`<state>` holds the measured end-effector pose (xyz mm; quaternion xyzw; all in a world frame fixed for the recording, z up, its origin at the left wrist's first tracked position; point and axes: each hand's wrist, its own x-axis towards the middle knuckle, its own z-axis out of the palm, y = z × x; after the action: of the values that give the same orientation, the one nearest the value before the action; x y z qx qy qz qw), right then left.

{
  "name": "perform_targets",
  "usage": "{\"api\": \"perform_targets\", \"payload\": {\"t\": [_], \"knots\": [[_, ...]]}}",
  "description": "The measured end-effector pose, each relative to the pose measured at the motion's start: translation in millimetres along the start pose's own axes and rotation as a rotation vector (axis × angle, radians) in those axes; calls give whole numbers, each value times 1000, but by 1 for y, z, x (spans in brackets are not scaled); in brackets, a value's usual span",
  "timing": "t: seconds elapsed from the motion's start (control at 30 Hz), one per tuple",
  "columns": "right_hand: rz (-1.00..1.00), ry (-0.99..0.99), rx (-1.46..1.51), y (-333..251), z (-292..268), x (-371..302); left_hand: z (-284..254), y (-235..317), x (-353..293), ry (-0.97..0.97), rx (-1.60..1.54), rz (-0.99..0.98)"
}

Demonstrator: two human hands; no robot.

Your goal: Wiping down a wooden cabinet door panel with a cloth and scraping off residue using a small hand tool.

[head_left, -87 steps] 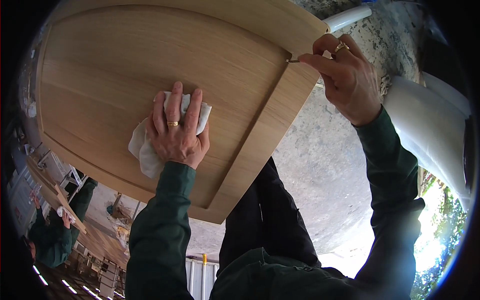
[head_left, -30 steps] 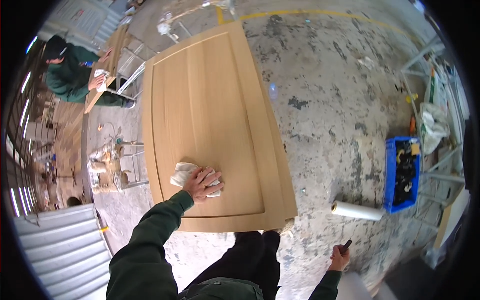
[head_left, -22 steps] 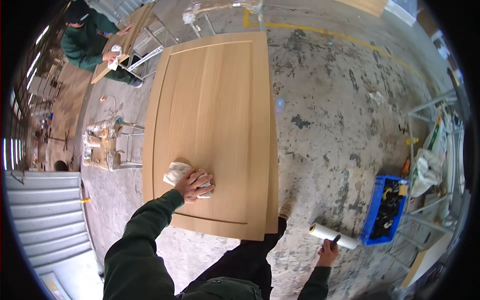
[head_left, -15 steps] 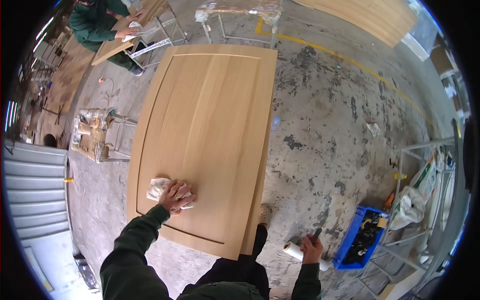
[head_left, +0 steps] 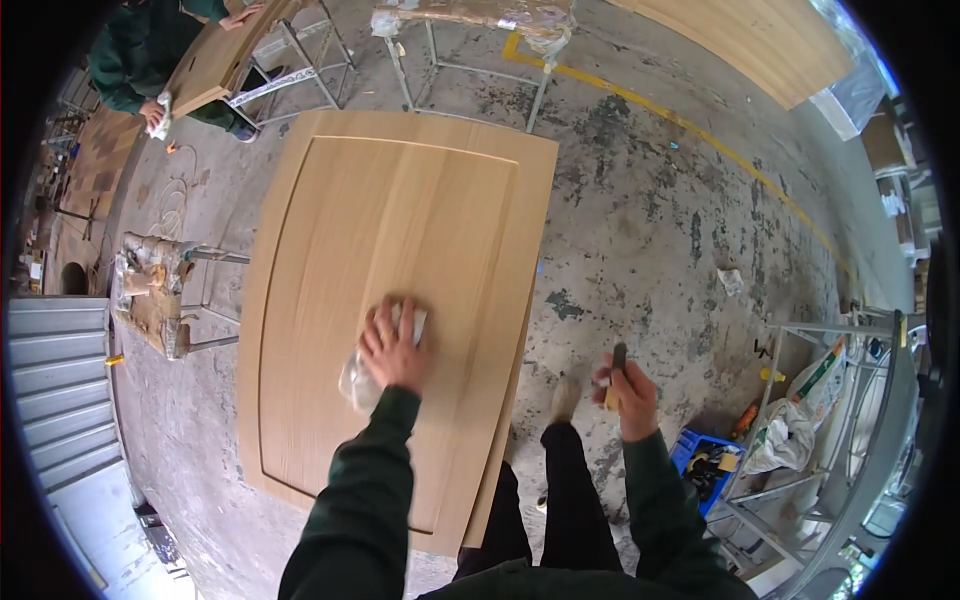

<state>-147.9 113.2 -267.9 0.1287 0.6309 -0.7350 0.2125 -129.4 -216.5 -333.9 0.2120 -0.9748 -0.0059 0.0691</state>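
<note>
Left hand [head_left: 393, 348] is pressing a white cloth [head_left: 356, 386] on a wooden panel [head_left: 400, 215]; right hand [head_left: 631, 396] is holding a tool [head_left: 619, 357] off its side.
From where I'm standing, the panel is lying ahead and to the left of the worker's legs [head_left: 580, 500], its long axis running away from them, the far end leaning slightly rightward. The left hand is the nearer one: it is resting on the panel's face, fingers fairly straight and a little apart, cloth showing on both sides. The right hand is hovering beyond the panel's right long edge, above the concrete floor [head_left: 640, 270], fingers wrapping a slim, dark-ended tool whose kind I cannot tell. Along that same side, another board [head_left: 486, 495] is peeping out underneath.
</note>
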Motion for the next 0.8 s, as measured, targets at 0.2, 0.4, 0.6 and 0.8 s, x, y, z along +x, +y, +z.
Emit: {"api": "perform_targets", "payload": {"t": [0.2, 0.4, 0.6, 0.8], "knots": [[-134, -158, -179, -65, 42, 140, 6, 80, 94, 24, -37, -72], [-447, -327, -601, -85, 69, 256, 4, 80, 101, -44, -43, -113], [-585, -429, -814, -94, 80, 312, 7, 77, 100, -78, -60, -145], [-599, -530, -892, -111, 84, 332, 7, 80, 102, -79, -80, -132]]}}
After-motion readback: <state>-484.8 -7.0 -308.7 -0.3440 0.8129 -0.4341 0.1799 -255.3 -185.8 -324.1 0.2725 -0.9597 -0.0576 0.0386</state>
